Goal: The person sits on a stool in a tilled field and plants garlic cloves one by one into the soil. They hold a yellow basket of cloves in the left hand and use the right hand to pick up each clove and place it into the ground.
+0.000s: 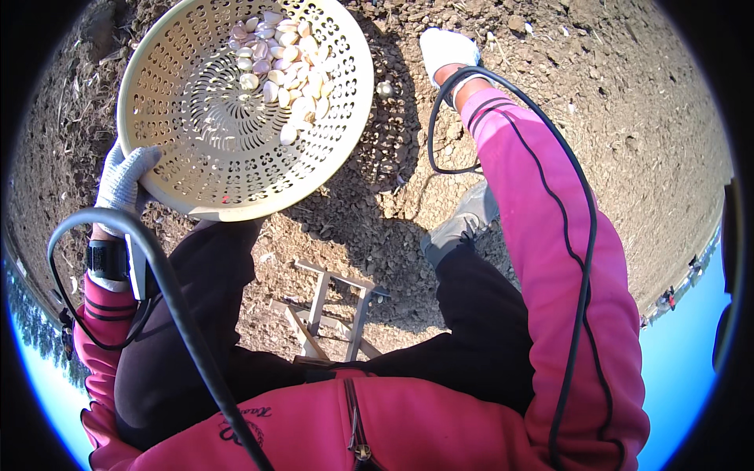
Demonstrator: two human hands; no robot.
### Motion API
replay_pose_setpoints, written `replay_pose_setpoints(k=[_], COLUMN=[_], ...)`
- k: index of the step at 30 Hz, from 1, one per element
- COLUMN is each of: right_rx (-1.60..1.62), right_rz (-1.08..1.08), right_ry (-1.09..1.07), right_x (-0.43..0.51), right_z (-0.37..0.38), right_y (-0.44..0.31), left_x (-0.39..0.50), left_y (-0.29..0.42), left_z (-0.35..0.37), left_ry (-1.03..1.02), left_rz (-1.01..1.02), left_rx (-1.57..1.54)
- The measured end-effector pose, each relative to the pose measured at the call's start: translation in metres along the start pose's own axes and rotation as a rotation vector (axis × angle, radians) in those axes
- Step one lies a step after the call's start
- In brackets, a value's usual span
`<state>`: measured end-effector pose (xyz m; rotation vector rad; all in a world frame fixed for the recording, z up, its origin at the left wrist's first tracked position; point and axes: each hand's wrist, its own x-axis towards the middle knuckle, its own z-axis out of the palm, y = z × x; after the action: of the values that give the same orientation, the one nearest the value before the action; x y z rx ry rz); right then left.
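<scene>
My left hand (121, 179), in a white knit glove, grips the near left rim of a round cream plastic colander (159, 94). The thumb lies over the rim, while the other fingers are mostly hidden under it. Garlic cloves (288, 65) lie heaped towards the colander's far right side, tilted away from my grip. Further right, my right hand (449, 52), in a white glove, is low by the bare soil (618, 106). Its fingers are not clearly visible, so whether it holds anything is hidden. A pale clove-like piece (384, 89) rests in the colander's shadow.
Between my legs stands a small slatted stool frame (330, 312). A grey shoe (462, 218) is planted on the soil below my right arm. Black cables loop by both wrists, one (580, 176) along my right sleeve. A small pale piece (528, 27) lies further off.
</scene>
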<state>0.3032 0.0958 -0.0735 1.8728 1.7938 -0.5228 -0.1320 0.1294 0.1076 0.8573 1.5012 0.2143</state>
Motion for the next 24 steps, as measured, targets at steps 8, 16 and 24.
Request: replay_pose_setpoints(k=[8, 16, 24], right_rx=[0.163, 0.348, 0.817], right_rz=[-0.285, -0.146, 0.035], right_ry=[0.232, 0.043, 0.179], right_x=[-0.050, -0.047, -0.049], right_z=[-0.015, 0.027, 0.029], right_y=[-0.020, -0.068, -0.017], left_x=[-0.003, -0.001, -0.001], left_y=[-0.004, -0.010, -0.017], left_z=[-0.007, -0.008, -0.014], left_ry=[0.011, 0.025, 0.052], left_rz=[-0.072, -0.024, -0.020], left_rx=[-0.014, -0.019, -0.070])
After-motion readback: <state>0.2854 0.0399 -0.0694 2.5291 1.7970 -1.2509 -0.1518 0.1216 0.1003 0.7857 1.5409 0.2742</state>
